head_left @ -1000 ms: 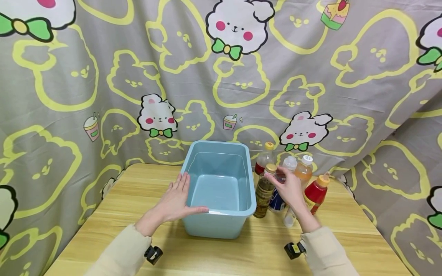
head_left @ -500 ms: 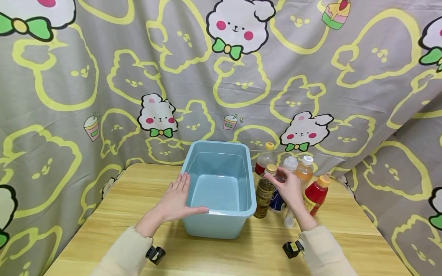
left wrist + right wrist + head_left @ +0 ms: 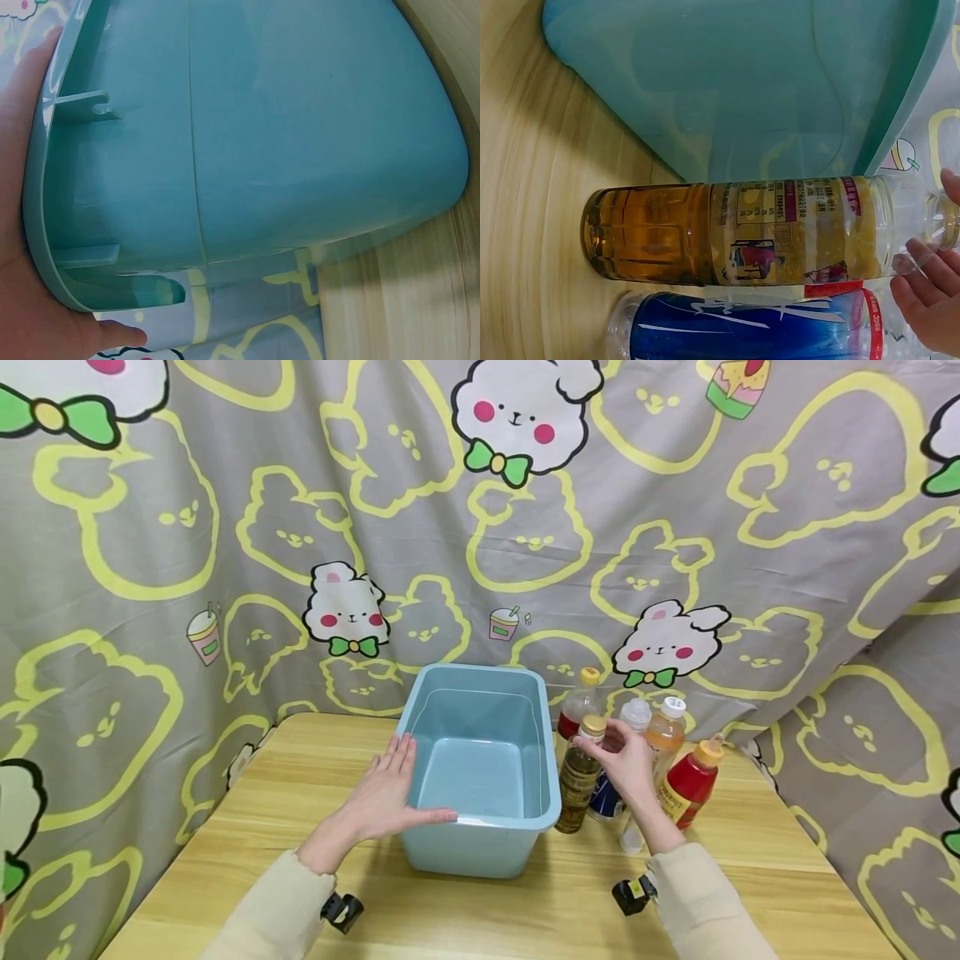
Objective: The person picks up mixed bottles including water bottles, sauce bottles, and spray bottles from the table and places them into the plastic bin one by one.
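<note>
A light-blue plastic tub [image 3: 480, 847] stands upright on the table. My left hand [image 3: 382, 793] rests on its near left corner, fingers straight along the left rim and thumb along the front rim. The tub's outer wall [image 3: 300, 135] fills most of the left wrist view. Right of the tub, a bottle of amber liquid with a gold cap [image 3: 576, 781] stands upright. My right hand [image 3: 628, 764] holds it by the neck, between thumb and fingers. Its printed label and clear neck show in the right wrist view, where the fingers [image 3: 930, 281] curl at the neck.
Close around the held bottle stand a yellow-capped bottle with red liquid [image 3: 576, 706], a blue-labelled clear bottle [image 3: 742, 326], a white-capped bottle of orange drink [image 3: 666, 731] and a red squeeze bottle [image 3: 690, 785]. A patterned curtain [image 3: 420, 527] hangs behind the wooden table [image 3: 300, 760].
The head view has shifted very slightly. Both hands, the tub and the bottles keep their places relative to one another.
</note>
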Demonstrator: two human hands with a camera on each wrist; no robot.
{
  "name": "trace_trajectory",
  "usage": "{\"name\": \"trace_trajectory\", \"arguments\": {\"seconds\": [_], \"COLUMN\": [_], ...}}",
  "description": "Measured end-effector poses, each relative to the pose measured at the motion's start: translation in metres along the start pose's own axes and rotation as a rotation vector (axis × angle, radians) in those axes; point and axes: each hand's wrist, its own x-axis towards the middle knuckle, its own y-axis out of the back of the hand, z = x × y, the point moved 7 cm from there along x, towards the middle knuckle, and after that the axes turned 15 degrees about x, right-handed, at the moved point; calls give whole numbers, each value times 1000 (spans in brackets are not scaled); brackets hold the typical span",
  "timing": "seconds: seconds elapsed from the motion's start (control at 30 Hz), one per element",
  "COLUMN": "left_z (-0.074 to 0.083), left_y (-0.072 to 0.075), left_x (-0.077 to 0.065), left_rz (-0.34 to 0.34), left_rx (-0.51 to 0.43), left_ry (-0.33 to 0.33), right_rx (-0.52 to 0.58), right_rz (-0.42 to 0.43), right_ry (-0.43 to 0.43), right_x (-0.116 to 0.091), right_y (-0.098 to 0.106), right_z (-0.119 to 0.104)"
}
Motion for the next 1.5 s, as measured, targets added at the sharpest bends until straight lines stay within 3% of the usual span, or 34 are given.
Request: {"name": "trace_trajectory", "arguments": {"seconds": [0.37,0.7,1.1,1.5], "left_z": [-1,0,0,-1], "left_y": [1,3,2,2], "left_x": [0,0,-1,-1], "left_rz": [5,12,5,-4], "left_rx": [-8,-14,-19,-32], "left_ry": [11,7,12,8], "right_rx": [46,73,87,134], "right_rz": [27,95,178,204], "right_ry": [-15,23,9,34], "right_x": [-1,-2,-6,-12], "right_y": [-1,1,5,7], "right_z": [1,0,4,0]}}
